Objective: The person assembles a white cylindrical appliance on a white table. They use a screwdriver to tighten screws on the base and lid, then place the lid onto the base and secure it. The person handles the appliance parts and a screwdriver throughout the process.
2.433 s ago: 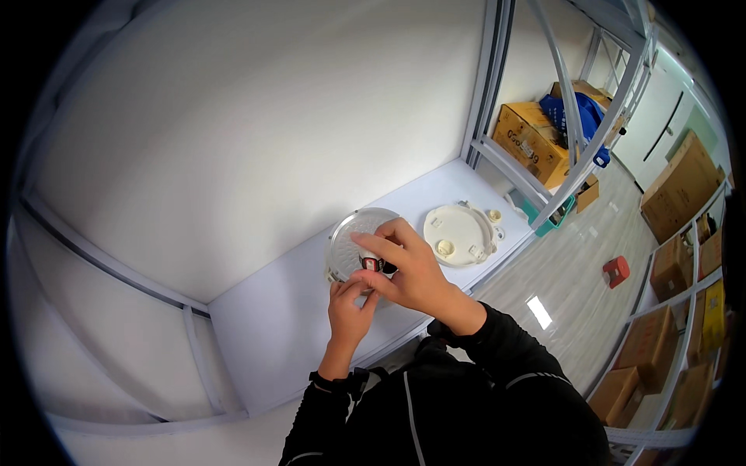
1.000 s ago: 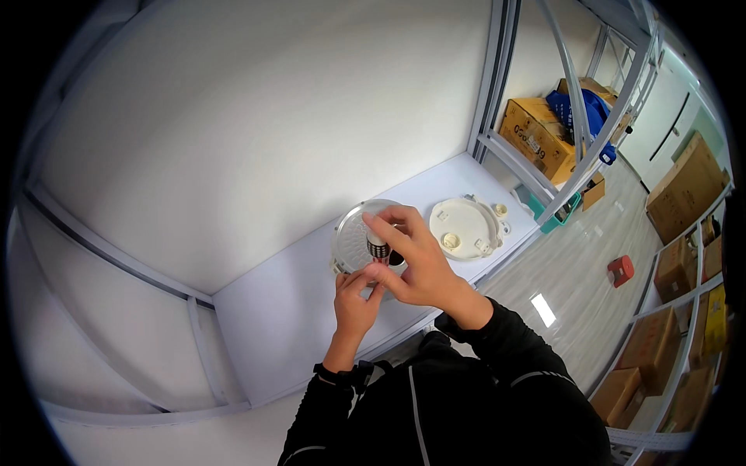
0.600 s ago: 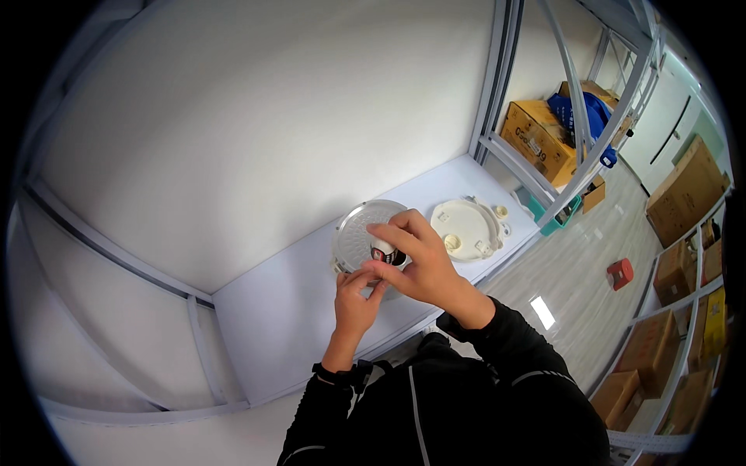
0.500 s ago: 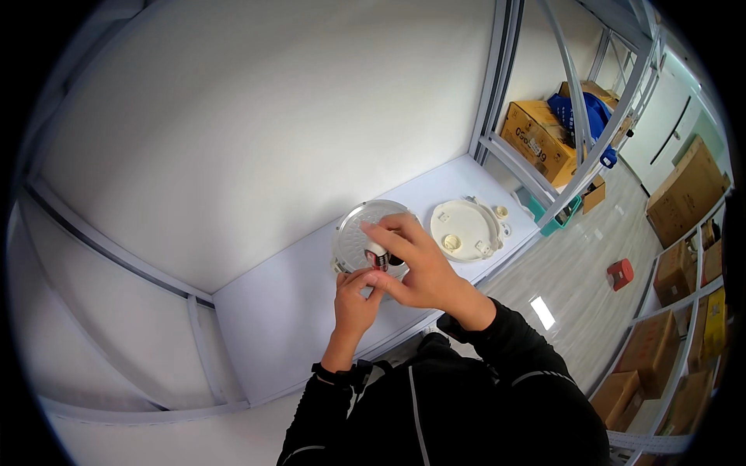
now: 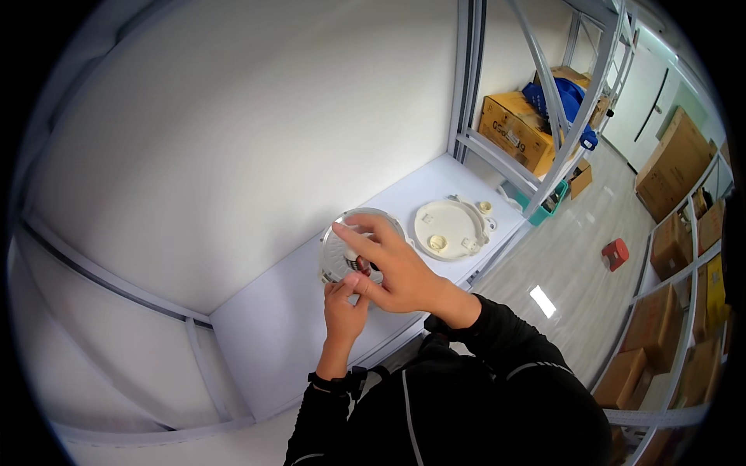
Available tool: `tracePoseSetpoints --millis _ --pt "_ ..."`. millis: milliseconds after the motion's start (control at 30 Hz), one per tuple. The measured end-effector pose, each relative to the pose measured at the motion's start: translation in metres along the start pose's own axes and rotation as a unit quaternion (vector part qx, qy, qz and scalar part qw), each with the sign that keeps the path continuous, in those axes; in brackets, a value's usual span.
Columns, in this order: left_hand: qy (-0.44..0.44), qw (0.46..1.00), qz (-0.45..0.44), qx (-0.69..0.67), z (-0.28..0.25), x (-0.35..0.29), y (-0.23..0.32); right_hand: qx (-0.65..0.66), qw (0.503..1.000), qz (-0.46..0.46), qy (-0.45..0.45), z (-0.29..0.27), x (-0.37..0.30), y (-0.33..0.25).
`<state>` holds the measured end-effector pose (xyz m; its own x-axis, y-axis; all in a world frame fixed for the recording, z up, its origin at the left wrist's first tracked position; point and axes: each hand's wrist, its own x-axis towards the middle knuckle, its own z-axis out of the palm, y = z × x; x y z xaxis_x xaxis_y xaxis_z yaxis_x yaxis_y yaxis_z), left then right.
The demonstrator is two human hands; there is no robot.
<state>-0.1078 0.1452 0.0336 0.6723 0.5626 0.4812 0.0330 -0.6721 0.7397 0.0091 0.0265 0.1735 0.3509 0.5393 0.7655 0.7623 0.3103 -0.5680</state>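
A round white disc-shaped housing [image 5: 339, 250] with a ribbed inside lies on the white shelf [image 5: 264, 326]. My right hand [image 5: 392, 268] is spread over it, index finger stretched to its far rim, thumb pinching a small dark and red part [image 5: 360, 266] at its middle. From below, my left hand [image 5: 344, 303] reaches up, its fingertips touching the housing's near edge and my right thumb. A second round cream-white cover plate [image 5: 448, 228] lies flat to the right, apart from both hands. A small cream piece [image 5: 485, 206] sits beside that plate.
A white wall rises behind the shelf. Metal rack uprights [image 5: 466, 78] stand at the right end. Cardboard boxes [image 5: 514, 128] and a blue bundle [image 5: 559, 97] lie beyond. A teal bin [image 5: 544, 208] and a red object [image 5: 615, 254] rest on the floor, with more boxes [image 5: 672, 155] along the right.
My right hand has shifted slightly over the housing, its fingers now reaching further across to the far rim. My left hand stays at the near edge. The cover plate has not moved.
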Motion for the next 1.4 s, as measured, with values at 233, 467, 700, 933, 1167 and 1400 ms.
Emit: tracePoseSetpoints --millis 233,467,700,933,1167,1400 --pt "-0.027 0.999 0.018 0.026 -0.007 0.004 0.010 -0.068 0.994 -0.048 -0.065 -0.009 0.000 0.006" --pt "-0.034 0.999 0.016 0.018 -0.007 0.004 0.012 -0.111 0.993 0.027 0.028 -0.007 -0.002 -0.003" --pt "-0.067 0.997 -0.003 0.028 -0.010 0.005 0.012 -0.129 0.985 0.110 0.019 0.004 -0.005 0.012" --pt "-0.046 0.998 0.027 0.030 -0.008 0.002 0.009 0.040 0.994 0.072 0.073 0.024 -0.012 0.012" --pt "-0.029 1.000 0.005 0.001 -0.008 -0.001 0.014 -0.031 0.998 -0.011 -0.058 0.009 -0.008 0.004" --pt "-0.056 0.998 -0.015 0.035 -0.010 -0.007 0.015 -0.028 0.992 0.001 -0.124 -0.006 -0.005 -0.015"
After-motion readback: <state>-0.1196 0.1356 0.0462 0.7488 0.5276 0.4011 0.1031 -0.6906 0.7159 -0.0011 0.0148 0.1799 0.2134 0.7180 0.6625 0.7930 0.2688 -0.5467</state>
